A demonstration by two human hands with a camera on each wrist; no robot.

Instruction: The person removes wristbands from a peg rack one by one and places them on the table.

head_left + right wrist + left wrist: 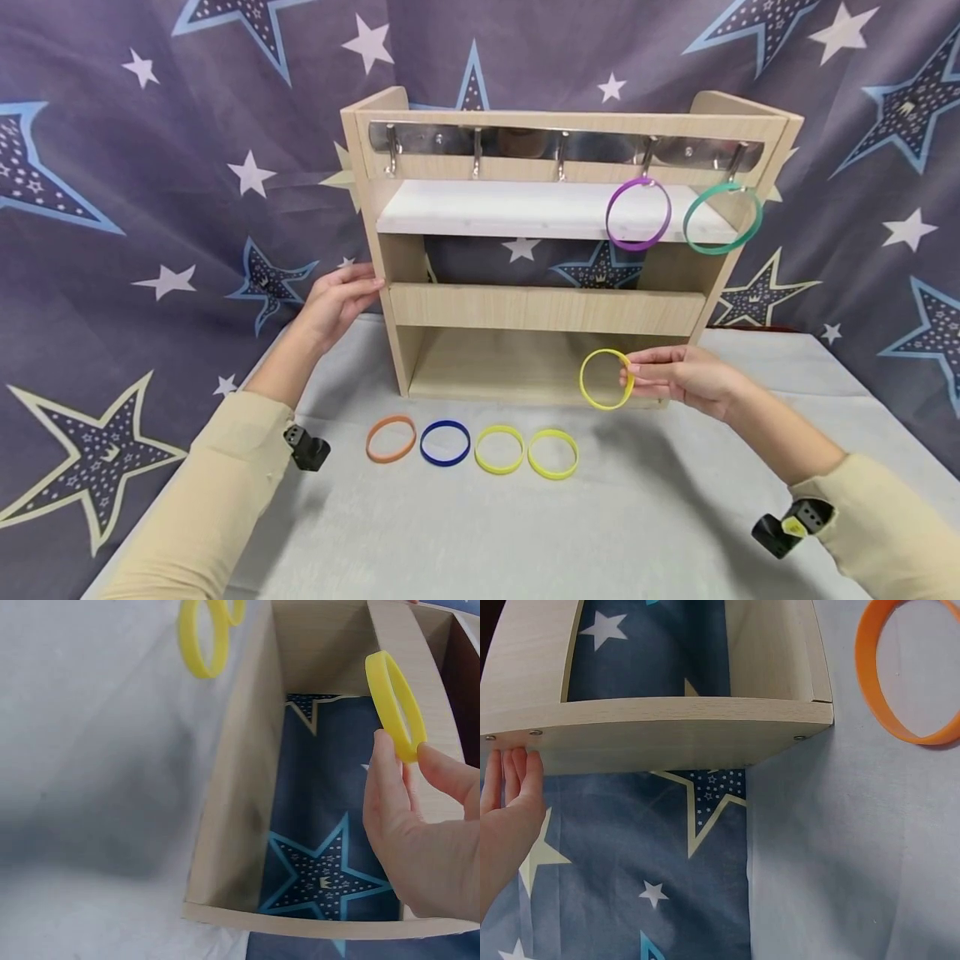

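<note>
My right hand (pixel 693 379) pinches a yellow wristband (pixel 582 383) between thumb and fingertips, in front of the wooden shelf's (pixel 547 308) lower right opening. In the right wrist view, this band (pixel 381 694) stands up from the fingertips. My left hand (pixel 337 304) touches the shelf's left side with extended fingers; the left wrist view shows its fingertips against the side panel (pixel 652 746). Along the top, a metal rail (pixel 517 146) carries several hooks. A purple wristband (pixel 636 247) hangs from the second hook from the right, a teal wristband (pixel 712 249) from the rightmost.
On the grey-white tablecloth (pixel 450 533) before the shelf lie, left to right, an orange wristband (pixel 390 460), a blue wristband (pixel 446 463) and two yellow wristbands (pixel 498 472). Behind hangs a star-patterned curtain (pixel 315 100). A white board (pixel 495 208) lies below the rail.
</note>
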